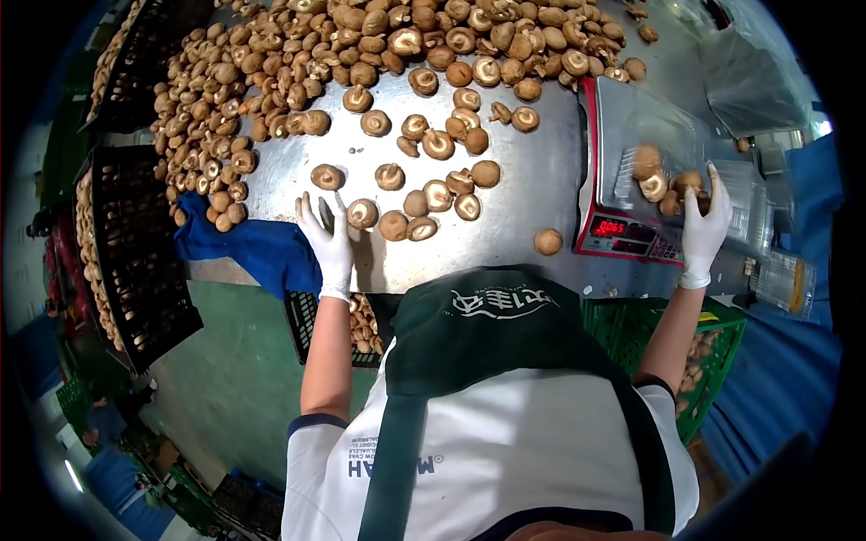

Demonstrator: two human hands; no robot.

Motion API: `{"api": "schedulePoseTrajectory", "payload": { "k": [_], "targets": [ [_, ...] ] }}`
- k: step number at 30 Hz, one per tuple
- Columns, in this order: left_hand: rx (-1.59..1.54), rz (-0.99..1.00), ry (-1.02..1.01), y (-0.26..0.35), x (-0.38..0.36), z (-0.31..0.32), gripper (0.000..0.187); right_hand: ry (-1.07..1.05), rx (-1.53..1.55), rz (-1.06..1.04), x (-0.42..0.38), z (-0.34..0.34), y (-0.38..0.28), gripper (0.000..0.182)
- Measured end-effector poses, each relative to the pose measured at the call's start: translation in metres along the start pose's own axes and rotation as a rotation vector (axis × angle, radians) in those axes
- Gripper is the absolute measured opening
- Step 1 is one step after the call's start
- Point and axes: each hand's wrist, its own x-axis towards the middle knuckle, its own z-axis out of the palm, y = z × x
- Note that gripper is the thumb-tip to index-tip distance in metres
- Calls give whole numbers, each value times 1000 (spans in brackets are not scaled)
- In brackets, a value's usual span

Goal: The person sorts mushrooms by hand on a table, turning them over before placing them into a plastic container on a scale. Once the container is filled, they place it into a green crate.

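My left hand (330, 245), in a white glove, is low over the steel table with its fingers spread and nothing in them. Just right of its fingertips lies a shiitake mushroom (363, 214), stem side up. On the right, my gloved right hand (707, 224) reaches over the scale (591, 203). Its thumb and fingers are around a brown shiitake mushroom (688, 182) at the edge of a clear plastic tray (622, 185). Several more mushrooms (649, 171) sit in that tray. The scale's red display appears to read 0065.
A large heap of shiitake mushrooms (361, 36) covers the table's far side and left. A blue cloth (244, 243) lies at the left edge. Black crates (144, 243) stand left, a green crate (722, 352) below right. Clear plastic trays (744, 203) and bags (753, 81) are right.
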Motion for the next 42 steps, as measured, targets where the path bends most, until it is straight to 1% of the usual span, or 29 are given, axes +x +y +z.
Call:
{"api": "schedulePoseTrajectory", "payload": {
  "k": [1, 2, 3, 4, 6, 8, 10, 12, 13, 14, 16, 17, 18, 21, 22, 24, 25, 26, 27, 28, 29, 30, 31, 35, 36, 38, 39, 40, 42],
  "targets": [
    [76, 26, -37, -1, -7, 0, 73, 52, 20, -31, 2, -4, -9, 45],
    [149, 54, -72, -6, -15, 1, 76, 80, 172, 7, -2, -6, -23, 44],
    [353, 157, -123, -18, -24, -2, 87, 105, 325, 45, -11, -10, -40, 44],
    [228, 166, -128, -18, -36, 3, 93, 127, 479, 83, -22, -13, -51, 44],
    [336, 169, -251, -8, -54, 10, 109, -221, 684, 17, -62, -5, -58, 42],
    [522, 209, -267, -15, -64, 20, 121, -671, 708, 232, -91, -2, -95, 47],
    [507, 203, -200, -22, -60, 27, 123, -663, 492, 14, -129, 24, -105, 59],
    [512, 166, -147, -17, -44, 29, 125, -720, 356, -18, -158, 53, -109, 69],
    [523, 168, -143, -17, -34, 28, 127, -729, 395, 0, -161, 66, -115, 71],
    [411, 141, -134, -15, -23, 29, 128, -737, 438, 17, -157, 80, -123, 73],
    [443, 155, -95, -16, 1, 28, 128, -698, 540, 6, -143, 105, -135, 77],
    [455, 157, -85, -15, 13, 27, 129, -676, 619, 16, -134, 120, -139, 78],
    [432, 214, -53, -22, 27, 27, 127, -656, 699, 25, -125, 133, -144, 79],
    [384, 267, -77, -37, 67, 29, 121, -419, 632, 221, -77, 158, -168, 83],
    [344, 321, -37, -38, 77, 33, 111, -309, 599, 248, -65, 178, -165, 91],
    [283, 337, -80, -22, 91, 39, 98, -221, 452, 253, -40, 206, -166, 82],
    [249, 392, -81, -16, 97, 45, 89, -300, 494, 254, -29, 209, -170, 79],
    [116, 359, -96, -10, 99, 55, 83, -380, 534, 254, -17, 210, -172, 75],
    [84, 298, -171, -7, 101, 62, 80, -460, 574, 254, -6, 213, -176, 72],
    [51, 236, -244, -1, 103, 68, 76, -503, 523, 167, -1, 220, -178, 63],
    [147, 411, -222, 5, 108, 74, 72, -508, 530, 64, 0, 225, -180, 65],
    [206, 436, -236, 15, 112, 77, 75, -515, 538, -39, 3, 225, -188, 66],
    [299, 415, -266, 27, 117, 80, 78, -523, 518, -75, 6, 227, -195, 69],
    [707, 422, -420, 36, 136, 96, 85, -701, 475, -302, 36, 234, -215, 75],
    [710, 428, -430, 38, 138, 98, 83, -750, 423, -362, 41, 235, -220, 77],
    [676, 323, -532, 47, 140, 91, 81, -914, 523, -442, 47, 227, -228, 79],
    [509, 262, -570, 38, 136, 88, 79, -950, 464, -522, 41, 235, -230, 79],
    [341, 202, -593, 23, 130, 87, 76, -991, 544, -561, 36, 237, -234, 81],
    [343, 353, -480, 0, 95, 83, 68, -1079, 553, -738, 28, 219, -257, 88]
  ]
}}
